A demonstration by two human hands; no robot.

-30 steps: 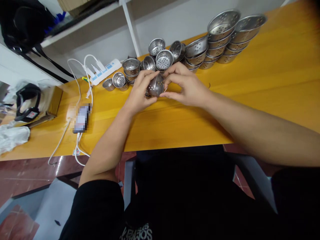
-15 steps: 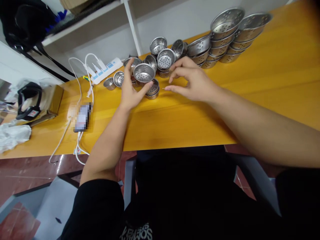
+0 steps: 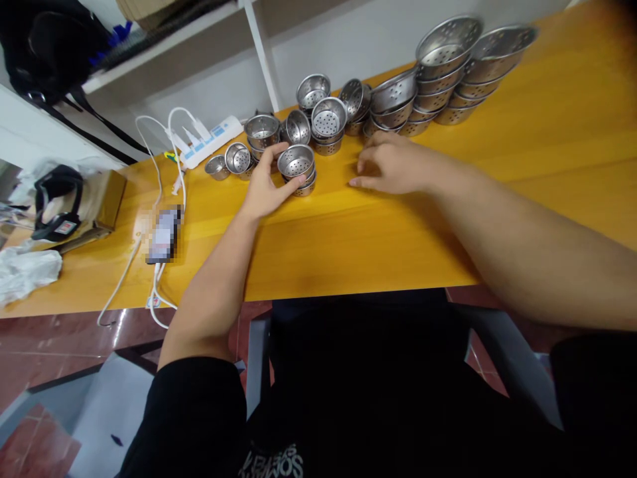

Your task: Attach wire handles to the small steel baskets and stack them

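My left hand (image 3: 269, 186) is closed around the top perforated metal cup (image 3: 296, 159), thumb at its near side and fingers at its far rim. This cup sits on a short stack of similar cups (image 3: 305, 188) on the table. My right hand (image 3: 391, 162) hovers to the right of that stack, thumb and bent fingers apart, with nothing visible between them. Just behind it stand stacked, wider perforated cups (image 3: 393, 99). Behind my left hand is a group of smaller cups, among them a tilted one (image 3: 297, 127) and a bright one (image 3: 329, 118).
Tall stacks of large perforated bowls (image 3: 448, 50) stand at the back right of the yellow table (image 3: 348, 252). A white power strip (image 3: 213, 141) with cables lies at the back left, a phone (image 3: 165, 234) nearer. Headphones (image 3: 58, 199) rest on a box at far left.
My left hand has lowered its cup onto the short stack, moving slightly right. My right hand has drawn away to the right.
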